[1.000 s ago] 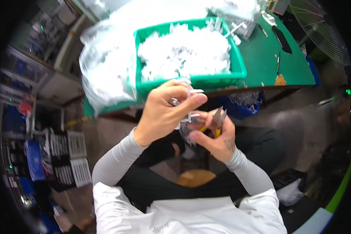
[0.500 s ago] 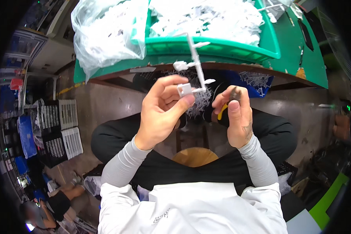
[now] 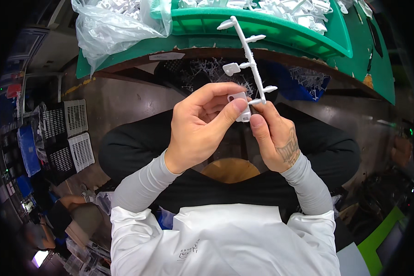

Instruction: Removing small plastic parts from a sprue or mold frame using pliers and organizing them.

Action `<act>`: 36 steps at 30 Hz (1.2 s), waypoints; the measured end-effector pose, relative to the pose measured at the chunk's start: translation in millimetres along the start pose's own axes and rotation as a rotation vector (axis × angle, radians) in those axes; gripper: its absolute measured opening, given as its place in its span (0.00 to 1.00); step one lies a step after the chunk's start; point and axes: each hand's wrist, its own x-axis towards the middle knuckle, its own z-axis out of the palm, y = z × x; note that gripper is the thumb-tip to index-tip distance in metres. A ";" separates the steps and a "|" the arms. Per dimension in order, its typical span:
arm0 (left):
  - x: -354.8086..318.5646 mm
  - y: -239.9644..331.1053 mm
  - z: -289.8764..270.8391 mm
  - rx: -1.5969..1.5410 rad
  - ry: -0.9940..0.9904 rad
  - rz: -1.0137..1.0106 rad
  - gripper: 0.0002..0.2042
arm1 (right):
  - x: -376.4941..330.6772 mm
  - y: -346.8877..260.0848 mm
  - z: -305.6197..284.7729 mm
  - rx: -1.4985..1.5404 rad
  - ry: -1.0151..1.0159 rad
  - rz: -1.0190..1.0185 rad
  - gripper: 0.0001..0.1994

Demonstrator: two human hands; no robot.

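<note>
My left hand point(image 3: 200, 122) pinches a small white plastic clip-like part point(image 3: 244, 116) between thumb and fingers. The part hangs on the lower end of a white sprue point(image 3: 250, 56), which stands up above both hands and carries several small side pieces. My right hand point(image 3: 277, 138) is closed beside it, its fingertips at the joint between part and sprue. The yellow-handled nippers seen in that hand earlier are now almost wholly hidden by its fingers.
A green tray point(image 3: 262, 28) of white plastic parts lies on the green table, beside a clear plastic bag point(image 3: 119, 39). Beneath are loose sprues and a blue bin point(image 3: 303, 92). A round wooden stool point(image 3: 230, 170) shows between my legs. Crates point(image 3: 81, 152) and another person point(image 3: 73, 221) are at left.
My right hand has moved left and up to meet the part. My left hand has shifted slightly right with the sprue. The view has tilted, so the tray sits higher.
</note>
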 end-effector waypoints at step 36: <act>15.7 -31.3 18.1 0.154 0.261 0.083 0.19 | -6.3 3.5 14.7 -0.061 -0.008 0.016 0.11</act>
